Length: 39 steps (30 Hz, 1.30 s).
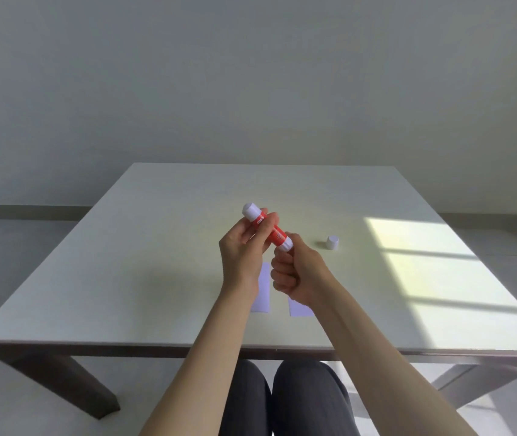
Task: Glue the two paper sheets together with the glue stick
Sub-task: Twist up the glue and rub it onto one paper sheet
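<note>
glue stick (269, 227) held in the air above the table (162, 265), tilted, exposed white end up and away. left hand (241, 250) fingers wrapped round its upper red body. right hand (295, 272) fingers curled tight on its lower white end. white cap (332, 242) stands on the table to the right, apart. two paper sheets (262, 291) lie side by side beneath the hands, partly hidden.

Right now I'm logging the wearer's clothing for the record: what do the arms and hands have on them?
Nothing visible: the left hand and right hand are bare, without gloves, rings or a watch, and both forearms are uncovered to the frame edge, with no sleeves showing.
</note>
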Tool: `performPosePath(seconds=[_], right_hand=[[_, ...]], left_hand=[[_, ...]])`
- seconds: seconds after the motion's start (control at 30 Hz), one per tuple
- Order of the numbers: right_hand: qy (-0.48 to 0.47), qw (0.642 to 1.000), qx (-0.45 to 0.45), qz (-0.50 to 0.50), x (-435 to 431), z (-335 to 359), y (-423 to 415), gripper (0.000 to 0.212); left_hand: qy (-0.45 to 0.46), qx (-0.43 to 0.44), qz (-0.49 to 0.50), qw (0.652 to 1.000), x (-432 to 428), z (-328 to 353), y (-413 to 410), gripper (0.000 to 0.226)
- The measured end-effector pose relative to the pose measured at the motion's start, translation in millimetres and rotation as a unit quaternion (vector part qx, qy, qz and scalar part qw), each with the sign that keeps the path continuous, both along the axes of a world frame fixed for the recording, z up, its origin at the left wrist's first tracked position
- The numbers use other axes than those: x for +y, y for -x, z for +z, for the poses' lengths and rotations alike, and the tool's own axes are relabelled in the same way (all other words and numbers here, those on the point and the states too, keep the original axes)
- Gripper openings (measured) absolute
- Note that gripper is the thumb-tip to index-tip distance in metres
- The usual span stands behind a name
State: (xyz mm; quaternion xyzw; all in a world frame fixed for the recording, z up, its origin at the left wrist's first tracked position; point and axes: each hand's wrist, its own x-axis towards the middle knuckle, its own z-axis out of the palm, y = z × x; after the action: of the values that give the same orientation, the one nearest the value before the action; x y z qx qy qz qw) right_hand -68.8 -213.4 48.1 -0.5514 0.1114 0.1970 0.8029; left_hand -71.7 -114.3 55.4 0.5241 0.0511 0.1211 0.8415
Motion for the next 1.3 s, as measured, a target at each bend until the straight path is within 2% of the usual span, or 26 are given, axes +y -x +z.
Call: performPosePath(seconds=[0.07,0.1,0.17,0.23,0.3,0.4,0.47,0.53,0.6,0.67,0.7,0.77,0.87,1.03,1.17,1.23,1.3], right_hand=[[-0.001,1.000,-0.007,0.028,-6,4,3,0.050],[0.020,0.998,-0.049,0.022,-9,1,4,0.050],[0.070,0.984,-0.163,-0.005,-9,-3,10,0.038],[0.067,0.972,-0.223,-0.027,-8,-8,15,0.024],[0.039,0.980,-0.196,-0.017,-8,-10,15,0.028],[-0.047,0.999,-0.004,0.013,-8,-9,12,0.057],[-0.083,0.996,0.040,0.003,-6,-9,11,0.065],[-0.065,0.998,-0.021,-0.015,-8,-13,12,0.061],[-0.037,0.989,-0.142,-0.028,-12,-16,15,0.041],[-0.027,0.979,-0.203,-0.016,-16,-20,18,0.028],[-0.026,0.983,-0.184,-0.011,-16,-19,19,0.029],[-0.045,0.996,-0.083,-0.006,-15,-15,19,0.041],[-0.066,0.996,0.055,0.031,-13,-8,19,0.056],[-0.106,0.984,0.111,0.092,-16,-4,21,0.049],[-0.054,0.996,0.046,0.050,-15,-10,19,0.056],[-0.028,0.998,-0.042,0.030,-15,-11,19,0.062],[-0.032,0.987,-0.151,0.044,-13,-11,20,0.051]], left_hand=[[0.020,-0.002,-0.017,1.000,2,1,1,0.014],[0.025,-0.001,-0.019,0.999,3,1,2,0.010],[0.025,0.009,-0.008,1.000,3,0,4,0.008],[0.028,0.016,-0.001,0.999,4,-1,4,0.008],[0.023,0.013,-0.010,1.000,6,-2,4,0.008],[-0.002,-0.012,-0.066,0.998,7,-2,8,0.009],[0.002,-0.022,-0.096,0.995,5,1,11,0.010],[0.004,-0.018,-0.084,0.996,6,1,11,0.012],[0.003,-0.014,-0.067,0.998,8,1,10,0.010],[0.006,-0.020,-0.074,0.997,10,1,10,0.011],[0.000,-0.025,-0.083,0.996,10,1,10,0.012],[-0.025,-0.034,-0.105,0.994,9,-1,11,0.011],[-0.035,-0.053,-0.144,0.987,9,-4,10,0.018],[-0.033,-0.070,-0.199,0.977,17,-10,8,0.020],[-0.067,-0.058,-0.192,0.977,20,-14,7,0.020],[-0.091,-0.045,-0.166,0.981,23,-15,8,0.017],[-0.131,-0.041,-0.160,0.978,25,-14,9,0.018]])
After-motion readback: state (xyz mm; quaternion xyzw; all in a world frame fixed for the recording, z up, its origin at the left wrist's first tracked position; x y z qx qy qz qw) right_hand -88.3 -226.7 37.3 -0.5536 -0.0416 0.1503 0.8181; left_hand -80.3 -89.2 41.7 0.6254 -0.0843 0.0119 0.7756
